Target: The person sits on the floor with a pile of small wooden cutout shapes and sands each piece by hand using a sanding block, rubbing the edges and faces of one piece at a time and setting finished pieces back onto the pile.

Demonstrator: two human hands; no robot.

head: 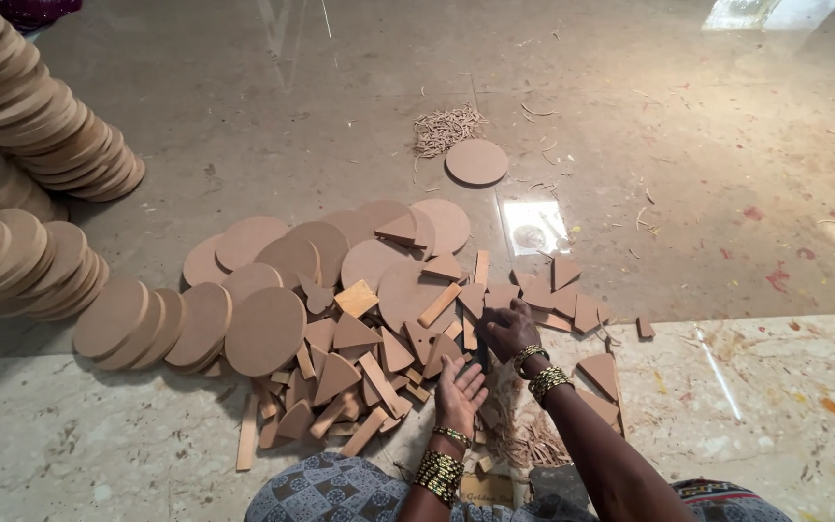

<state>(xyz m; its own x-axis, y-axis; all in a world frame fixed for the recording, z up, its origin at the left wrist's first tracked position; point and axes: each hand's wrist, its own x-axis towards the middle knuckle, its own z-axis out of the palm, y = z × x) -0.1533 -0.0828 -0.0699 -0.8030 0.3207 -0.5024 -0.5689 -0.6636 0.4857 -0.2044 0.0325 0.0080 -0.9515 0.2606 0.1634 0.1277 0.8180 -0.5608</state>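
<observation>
two hands in a heap of board offcuts on the floor

no box, tray or bin showed anywhere; everything lay loose on the stone floor (727, 174). the left hand (459, 391) lay flat and released, palm up, fingers spread, touching the near edge of the pile of offcuts (369, 367). the right hand (511, 329) pressed down on the small pieces just beside it, fingers curled; whether its grip was grasping a piece could not be told. both wrists wore gold bangles, two bands on each.

the offcuts, triangles and narrow strips of brown board, were too many and too overlapped to count. behind them round discs (265, 329) lay fanned over one another, about a dozen flat ones visible. one single disc (476, 161) lay well apart, further off, touching a small heap of thin curled shavings (446, 128). at the left, leaning stacks of discs (50, 135) stood in at least three rows, too many to count. a second tuft of shavings (524, 435) lay between the forearms.
</observation>
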